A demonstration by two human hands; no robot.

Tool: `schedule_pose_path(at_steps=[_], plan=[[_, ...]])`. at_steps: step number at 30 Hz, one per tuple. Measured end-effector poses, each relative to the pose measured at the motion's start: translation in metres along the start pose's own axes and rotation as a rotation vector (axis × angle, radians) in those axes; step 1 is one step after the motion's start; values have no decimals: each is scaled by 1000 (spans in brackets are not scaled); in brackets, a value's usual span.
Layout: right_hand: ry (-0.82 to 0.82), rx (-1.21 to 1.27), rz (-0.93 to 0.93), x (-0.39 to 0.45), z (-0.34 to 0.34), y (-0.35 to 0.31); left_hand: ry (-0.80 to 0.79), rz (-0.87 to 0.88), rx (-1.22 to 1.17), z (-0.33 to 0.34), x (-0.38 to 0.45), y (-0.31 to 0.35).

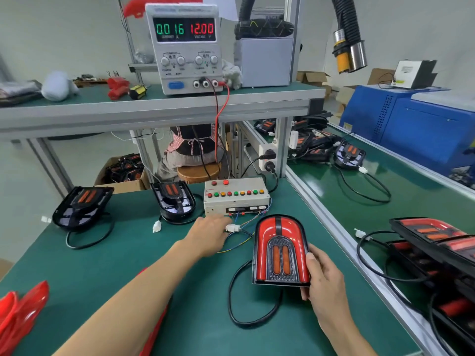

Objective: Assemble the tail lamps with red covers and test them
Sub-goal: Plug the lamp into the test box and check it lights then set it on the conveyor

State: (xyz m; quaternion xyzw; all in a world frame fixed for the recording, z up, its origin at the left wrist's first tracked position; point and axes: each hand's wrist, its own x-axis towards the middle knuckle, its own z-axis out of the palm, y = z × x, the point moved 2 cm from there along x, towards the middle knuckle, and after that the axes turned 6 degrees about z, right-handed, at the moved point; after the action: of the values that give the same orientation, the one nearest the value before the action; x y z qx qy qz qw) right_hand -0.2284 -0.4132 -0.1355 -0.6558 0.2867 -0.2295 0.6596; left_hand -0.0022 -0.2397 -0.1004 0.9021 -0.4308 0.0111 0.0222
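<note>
**benchrat:** ok so where's the lamp at right now?

**solderjoe:** The covered tail lamp point(280, 250) sits on the green bench mat point(195, 317), propped up a bit so its red cover faces the camera. The right hand point(324, 278) grips its right edge, thumb curled over the front, fingers behind. Its black cable point(239, 304) loops on the mat below it.

**benchrat:** and the other hand?

**solderjoe:** The left hand point(209, 233) reaches out to the white connector point(232, 228) just in front of the test box point(236, 195). The fingertips are right at the plug, but I honestly can't tell if they're pinching it or only touching it, since the back of the hand covers them.

**benchrat:** power on?

**solderjoe:** The power supply point(186, 47) on the upper shelf reads 0.016 A and 12.00 V, with red and black leads running down towards the box. The box has a row of red, green and yellow buttons on top and thin coloured wires coming out the front.

**benchrat:** other units?

**solderjoe:** Two uncovered lamps sit at the back of the mat, one at far left point(82, 206) and one just left of the box point(174, 200), each with its own cable. Loose red covers point(23, 312) lie at the bottom left corner. A stack of finished lamps point(431, 235) is on the bench to the right.
</note>
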Motion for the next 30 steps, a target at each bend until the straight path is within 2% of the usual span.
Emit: schedule_pose_path(at_steps=[2, 5, 9, 15, 19, 25, 30], plan=[[-2, -10, -3, -1, -1, 0, 23, -20, -11, 4, -3, 2], [-10, -32, -12, -5, -1, -2, 194, -37, -69, -1, -9, 4], [-27, -69, -13, -11, -4, -6, 338, 60, -183, -19, -24, 7], [-114, -130, -8, -30, -10, -18, 240, 27, -206, -29, -37, 7], [-116, -196, -17, -51, -14, -16, 230, 3, -250, -23, -41, 8], [-216, -330, -17, -63, -12, -27, 241, 7, -279, -23, -38, 14], [-333, -477, 13, -49, -6, -38, 331, 87, -376, -27, -37, 23]])
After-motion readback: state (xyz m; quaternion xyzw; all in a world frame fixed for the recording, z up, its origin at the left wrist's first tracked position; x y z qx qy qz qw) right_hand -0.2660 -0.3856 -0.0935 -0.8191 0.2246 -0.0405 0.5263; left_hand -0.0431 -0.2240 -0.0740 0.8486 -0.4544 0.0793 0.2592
